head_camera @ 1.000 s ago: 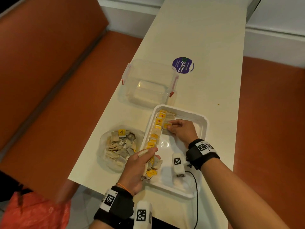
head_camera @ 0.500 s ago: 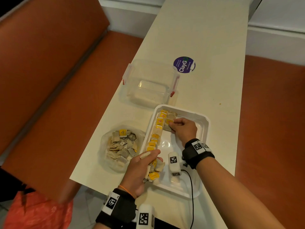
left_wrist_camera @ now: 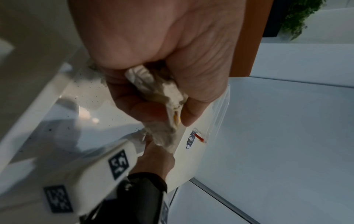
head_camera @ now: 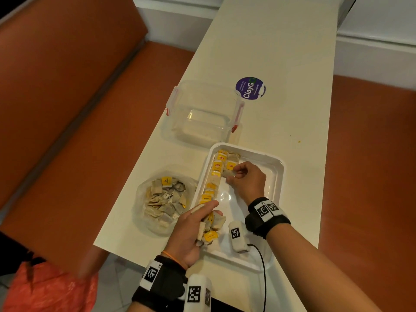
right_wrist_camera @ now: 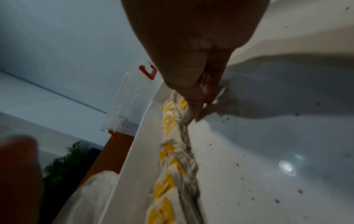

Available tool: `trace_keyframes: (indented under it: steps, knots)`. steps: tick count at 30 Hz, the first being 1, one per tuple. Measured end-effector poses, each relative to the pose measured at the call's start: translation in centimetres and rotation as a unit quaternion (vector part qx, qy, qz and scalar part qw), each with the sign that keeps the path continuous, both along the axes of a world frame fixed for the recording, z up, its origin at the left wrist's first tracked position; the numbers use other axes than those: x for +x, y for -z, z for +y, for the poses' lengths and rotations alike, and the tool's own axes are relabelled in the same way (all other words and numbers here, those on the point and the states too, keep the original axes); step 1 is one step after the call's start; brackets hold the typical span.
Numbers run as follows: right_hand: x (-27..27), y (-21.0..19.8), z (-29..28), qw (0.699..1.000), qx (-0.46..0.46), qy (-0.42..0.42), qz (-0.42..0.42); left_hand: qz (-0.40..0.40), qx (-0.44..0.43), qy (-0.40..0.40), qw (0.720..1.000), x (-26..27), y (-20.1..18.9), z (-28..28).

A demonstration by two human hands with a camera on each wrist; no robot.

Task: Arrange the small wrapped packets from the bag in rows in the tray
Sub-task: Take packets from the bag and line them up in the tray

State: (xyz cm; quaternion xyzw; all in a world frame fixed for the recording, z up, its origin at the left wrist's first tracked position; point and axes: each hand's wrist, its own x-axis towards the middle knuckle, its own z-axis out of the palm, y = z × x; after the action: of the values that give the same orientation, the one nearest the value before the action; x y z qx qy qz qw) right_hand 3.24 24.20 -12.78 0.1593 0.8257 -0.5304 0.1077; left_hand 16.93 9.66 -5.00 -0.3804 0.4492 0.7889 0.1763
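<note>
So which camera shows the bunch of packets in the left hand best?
The left wrist view: the bunch of packets fills mid-frame, gripped in the curled fingers of the left hand. The head view shows only packet edges sticking out beside that hand. The right wrist view doesn't show them.

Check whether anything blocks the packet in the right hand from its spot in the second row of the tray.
Nothing visible does. The right hand pinches a packet right beside the first row, just below the second row's placed packets. The tray floor nearer along that row is bare. The left hand grips its bunch of packets at the near end.
</note>
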Motion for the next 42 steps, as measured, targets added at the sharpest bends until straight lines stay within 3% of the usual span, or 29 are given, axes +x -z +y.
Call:
trace_keyframes:
  steps: [6, 11, 15, 18, 27, 33, 38, 42]
  knots:
    - [0.3, -0.4, -0.1, 0.999, 0.029, -0.015, 0.008, -0.004, 0.037, -0.011, 0.999, -0.4, -1.1, 0.0]
    - [2.2, -5.1, 0.6, 0.998, -0.050, -0.026, -0.010, 0.005, 0.090, -0.028, 0.996, -0.3, -1.5, -0.6]
    - [5.4, -10.6, 1.7, 0.964, -0.175, -0.190, -0.071, 0.037, 0.120, -0.024, 0.992, -0.4, -2.4, -0.8]
    - [7.0, -12.5, 2.4, 0.946, -0.186, -0.243, -0.104, 0.050, 0.157, -0.040, 0.986, -0.4, -3.1, -0.9]
    - [8.4, -12.6, 2.8, 0.920, -0.281, -0.206, -0.176, 0.120, 0.065, 0.008, 0.991, 0.8, -2.7, -0.9]
    - [8.4, -12.6, 3.2, 0.920, -0.294, -0.187, -0.180, 0.109, 0.035, -0.002, 0.993, 1.4, -2.1, -1.0]
    - [8.0, -12.6, 4.0, 0.927, -0.267, -0.224, -0.142, 0.102, 0.041, -0.001, 0.994, 1.8, -2.1, -1.2]
    - [7.8, -13.1, 4.4, 0.915, -0.248, -0.276, -0.158, 0.109, 0.003, 0.034, 0.993, 1.7, -2.5, -1.5]
